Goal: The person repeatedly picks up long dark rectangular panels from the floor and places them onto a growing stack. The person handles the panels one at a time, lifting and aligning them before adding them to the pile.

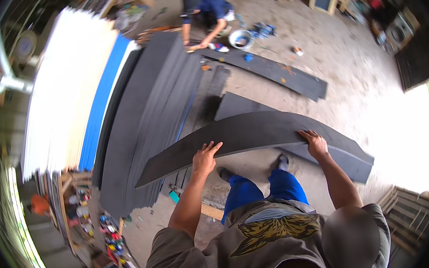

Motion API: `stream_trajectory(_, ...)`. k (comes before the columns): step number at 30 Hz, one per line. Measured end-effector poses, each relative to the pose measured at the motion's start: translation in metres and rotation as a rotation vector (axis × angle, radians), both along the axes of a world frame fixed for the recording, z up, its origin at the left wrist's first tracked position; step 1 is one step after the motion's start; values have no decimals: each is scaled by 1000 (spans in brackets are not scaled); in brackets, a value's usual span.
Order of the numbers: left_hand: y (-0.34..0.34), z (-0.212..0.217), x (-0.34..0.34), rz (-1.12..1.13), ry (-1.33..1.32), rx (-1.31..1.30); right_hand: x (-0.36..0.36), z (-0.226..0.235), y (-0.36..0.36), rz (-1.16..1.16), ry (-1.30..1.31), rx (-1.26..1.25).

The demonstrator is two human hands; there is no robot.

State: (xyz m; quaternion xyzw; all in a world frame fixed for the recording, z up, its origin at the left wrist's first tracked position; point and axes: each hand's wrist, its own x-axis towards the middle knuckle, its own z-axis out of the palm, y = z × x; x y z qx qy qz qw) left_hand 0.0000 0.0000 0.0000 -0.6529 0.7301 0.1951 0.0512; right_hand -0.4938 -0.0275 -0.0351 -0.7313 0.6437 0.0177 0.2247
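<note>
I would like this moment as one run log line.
left hand: holding long dark board; right hand: same board; co-worker: crouched near stacked dark boards

Texts: none legible | labels, brands: none legible | numbers: none legible | signs: none legible

We note free room over the floor rightward; leftward, the dark stack obstructs the held board.

Head view: left fisheye of a worn pair, upright, aimed steeply down. Shirt very near; left hand and right hand near. Faces forward over floor to co-worker, far. Sweep runs from stacked boards, left, to bright opening, right. Edges bow.
</note>
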Motion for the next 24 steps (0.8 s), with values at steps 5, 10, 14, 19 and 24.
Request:
stream_trajectory(5,62,61,139,205,-38,-149,154,33,-26,152,-39,-123)
stream_trajectory(10,130,81,193,449,-21,-305,253,68,-72,398,-42,-271)
stream_trajectory(14,177,77,242,613,15,-375,341,90,-91,571,-49,-356)
stream_trajectory(19,222,102,300,762,-54,-432,459,119,-107,750,-13,-411)
stream_trajectory(24,244,125,354,833,-168,-540,554,150,-139,997,-45,-598)
